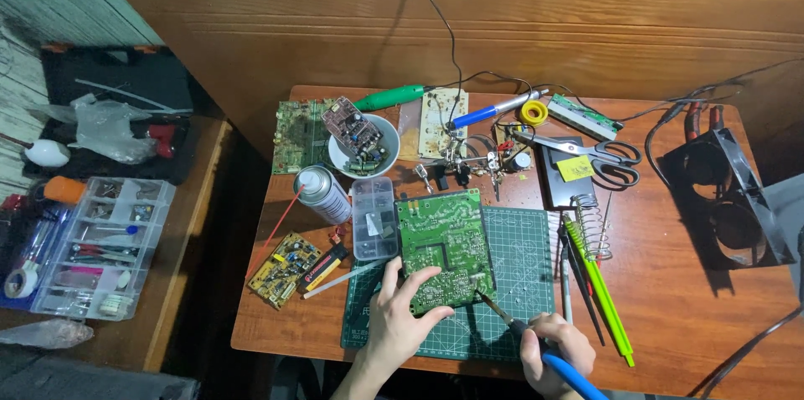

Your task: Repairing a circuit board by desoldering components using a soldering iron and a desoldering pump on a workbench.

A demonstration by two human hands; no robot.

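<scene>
Head view is showing your left hand (400,316) pressing flat on the lower left corner of the green circuit board (444,249), fingers spread and gripping its near edge. The board is lying at frame centre on the green cutting mat (519,283), which is resting on the wooden counter (695,316). Your right hand (553,354), at the bottom of the frame, is clenching the blue-handled soldering iron (536,341); its tip is touching the board's lower right corner.

Just left of the board, a clear parts box (373,217) is standing beside a spray can (322,193). A small yellow circuit board (284,269) is lying near the counter's lower left edge. Above the spray can, a white bowl (363,147) is holding loose boards. Scissors (599,153) are lying in the upper right of the counter, and a green pen (605,299) is sitting right of the mat. A black double fan (724,203) is occupying the far right.
</scene>
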